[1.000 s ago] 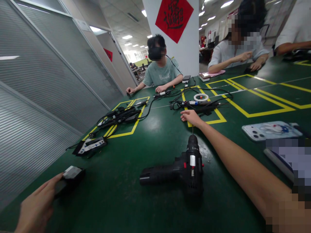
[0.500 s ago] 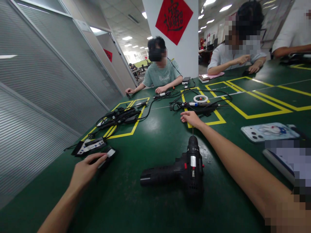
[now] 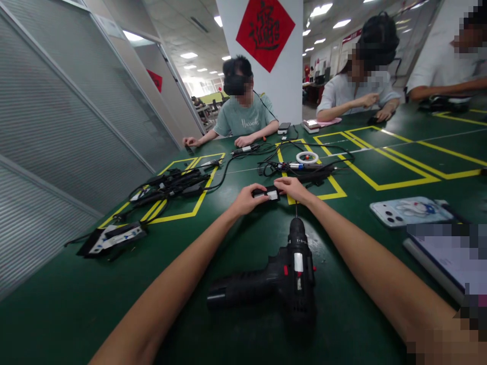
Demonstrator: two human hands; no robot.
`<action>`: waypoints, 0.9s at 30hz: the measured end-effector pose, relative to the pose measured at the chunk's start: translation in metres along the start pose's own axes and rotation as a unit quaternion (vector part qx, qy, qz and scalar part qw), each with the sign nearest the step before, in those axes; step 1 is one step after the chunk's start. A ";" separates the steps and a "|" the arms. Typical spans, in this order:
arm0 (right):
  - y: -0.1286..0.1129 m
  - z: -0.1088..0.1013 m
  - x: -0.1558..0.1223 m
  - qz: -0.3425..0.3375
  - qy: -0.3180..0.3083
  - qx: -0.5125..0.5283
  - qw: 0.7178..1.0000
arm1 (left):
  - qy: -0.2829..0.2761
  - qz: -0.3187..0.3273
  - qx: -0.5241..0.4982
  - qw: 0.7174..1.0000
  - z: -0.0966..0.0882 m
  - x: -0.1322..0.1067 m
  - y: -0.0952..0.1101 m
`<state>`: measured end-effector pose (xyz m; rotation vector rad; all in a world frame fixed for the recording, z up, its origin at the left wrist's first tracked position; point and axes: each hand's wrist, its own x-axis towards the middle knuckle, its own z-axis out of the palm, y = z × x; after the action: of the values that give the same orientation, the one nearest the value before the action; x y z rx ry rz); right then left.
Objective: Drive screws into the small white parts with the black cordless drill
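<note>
Beyond the drill, a small black rectangular block (image 3: 261, 193) with a white label is held low over the green table. My left hand (image 3: 246, 199) pinches its left end between thumb and fingers. At its right end, the fingertips of my right hand (image 3: 292, 188) are closed against it; the fingers partly hide that edge. A black cordless drill (image 3: 299, 274) lies on its side between my forearms, its handle to the left and its thin bit pointing away from me beneath my right hand.
Tangled black cables (image 3: 171, 185) lie at left inside yellow tape, with a black-and-white strip pack (image 3: 117, 238) nearer. Behind my hands are a soldering iron (image 3: 294, 166) and a white ring (image 3: 307, 157). A phone (image 3: 411, 210) lies right. Several people sit across the table (image 3: 243, 172).
My left hand has carried the black block from the left side to the middle, meeting my right hand. The right hand's fingers now touch the block. The view has shifted slightly.
</note>
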<state>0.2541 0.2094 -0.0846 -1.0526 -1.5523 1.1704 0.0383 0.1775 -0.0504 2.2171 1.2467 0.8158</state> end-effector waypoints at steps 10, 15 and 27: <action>-0.014 0.002 -0.004 -0.052 -0.045 -0.174 0.982 | 0.002 0.069 0.002 0.998 0.018 0.016 -0.008; -0.020 0.002 -0.004 -0.065 -0.030 -0.244 0.967 | 0.009 0.103 0.022 0.994 0.020 0.012 -0.006; -0.017 0.004 -0.005 -0.052 -0.031 -0.255 0.965 | 0.050 0.160 0.058 0.984 0.029 0.002 -0.006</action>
<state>0.2500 0.2008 -0.0697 -1.2495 -1.9933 0.7484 0.0561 0.1793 -0.0748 2.5404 1.0168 1.0086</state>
